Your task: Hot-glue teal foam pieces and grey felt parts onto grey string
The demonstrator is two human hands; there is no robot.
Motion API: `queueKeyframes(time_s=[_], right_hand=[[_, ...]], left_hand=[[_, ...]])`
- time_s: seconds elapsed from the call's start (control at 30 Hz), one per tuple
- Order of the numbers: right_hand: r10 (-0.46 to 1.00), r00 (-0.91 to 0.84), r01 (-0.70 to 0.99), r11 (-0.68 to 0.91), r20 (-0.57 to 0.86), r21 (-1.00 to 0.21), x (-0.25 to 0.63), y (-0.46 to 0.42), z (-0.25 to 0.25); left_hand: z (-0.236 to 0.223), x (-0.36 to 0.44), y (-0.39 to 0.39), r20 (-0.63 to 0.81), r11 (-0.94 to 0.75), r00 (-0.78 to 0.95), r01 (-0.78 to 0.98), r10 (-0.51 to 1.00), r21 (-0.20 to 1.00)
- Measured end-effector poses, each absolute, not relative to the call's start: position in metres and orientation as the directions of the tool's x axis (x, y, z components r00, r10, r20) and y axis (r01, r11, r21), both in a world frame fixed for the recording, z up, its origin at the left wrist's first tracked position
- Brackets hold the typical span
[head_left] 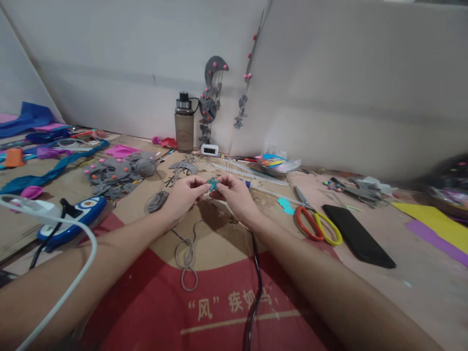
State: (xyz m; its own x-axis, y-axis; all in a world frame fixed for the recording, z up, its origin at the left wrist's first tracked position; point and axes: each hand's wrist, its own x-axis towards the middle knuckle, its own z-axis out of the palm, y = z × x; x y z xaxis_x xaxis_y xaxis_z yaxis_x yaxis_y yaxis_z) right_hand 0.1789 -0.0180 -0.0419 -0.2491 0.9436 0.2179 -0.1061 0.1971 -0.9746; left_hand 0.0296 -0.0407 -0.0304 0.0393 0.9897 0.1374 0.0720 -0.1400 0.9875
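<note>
Both hands meet over the middle of the table, pinching a small teal felt piece point(213, 184) between thumbs and fingers. My left hand point(185, 197) is closed on its left side, my right hand point(237, 197) on its right. The piece looks star-like, but the fingers cover part of it. A bundle of grey cord point(157, 201) lies just left of my left hand, and a looped length of cord point(187, 261) rests on the table below. To the right of my right hand sit turquoise felt scraps point(285, 205) and scissors point(317, 222) with one red and one yellow handle.
A drink bottle point(185, 124) stands by the wall near hanging grey felt ornaments point(208, 105). Grey felt pieces with pompoms point(109, 170) lie at left, beyond a blue-and-white device point(73, 222). A black phone point(358, 236) lies right. A white cable point(89, 263) crosses my left forearm.
</note>
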Motion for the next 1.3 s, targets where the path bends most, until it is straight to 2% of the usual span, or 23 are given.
queueKeyframes(time_s=[0.1,0.2,0.33,0.47,0.7,0.9,0.97,1.1,1.2,1.3], right_hand=[[0.950,-0.222,-0.044,0.217,0.222,-0.975,0.183,-0.017,-0.039],[0.932,-0.206,0.075,0.320,0.299,-0.945,0.187,-0.017,-0.037],[0.860,-0.269,0.312,0.503,0.433,-0.806,0.191,-0.019,-0.033],[0.808,-0.337,0.437,0.589,0.483,-0.680,0.192,-0.025,-0.026],[0.735,-0.398,0.552,0.670,0.549,-0.496,0.195,-0.028,-0.019],[0.718,-0.454,0.642,0.674,0.528,-0.364,0.196,-0.032,-0.017],[0.721,-0.485,0.652,0.676,0.495,-0.344,0.195,-0.035,-0.015],[0.708,-0.538,0.646,0.695,0.458,-0.315,0.193,-0.040,-0.012],[0.691,-0.544,0.622,0.713,0.476,-0.323,0.191,-0.040,-0.013],[0.678,-0.512,0.585,0.725,0.527,-0.365,0.191,-0.038,-0.014]], left_hand=[[-0.026,0.030,-0.044,0.065,-0.066,0.117,0.000,0.991,0.998],[-0.020,0.029,-0.043,0.052,-0.042,0.157,-0.070,0.986,0.997],[-0.017,0.025,-0.038,0.018,-0.007,0.182,-0.063,0.983,0.998],[-0.016,0.019,-0.033,-0.002,-0.001,0.253,0.009,0.967,1.000],[-0.006,0.010,-0.033,0.004,-0.028,0.292,0.079,0.956,0.996],[-0.001,0.004,-0.028,0.052,-0.045,0.195,-0.041,0.979,0.998],[-0.002,0.004,-0.029,0.059,-0.074,0.196,0.071,0.979,0.995],[-0.004,0.008,-0.034,0.027,-0.161,0.357,0.352,0.934,0.922],[-0.005,0.009,-0.035,-0.006,-0.154,0.401,0.366,0.916,0.918],[-0.007,0.009,-0.034,-0.050,-0.055,0.369,0.270,0.928,0.961]])
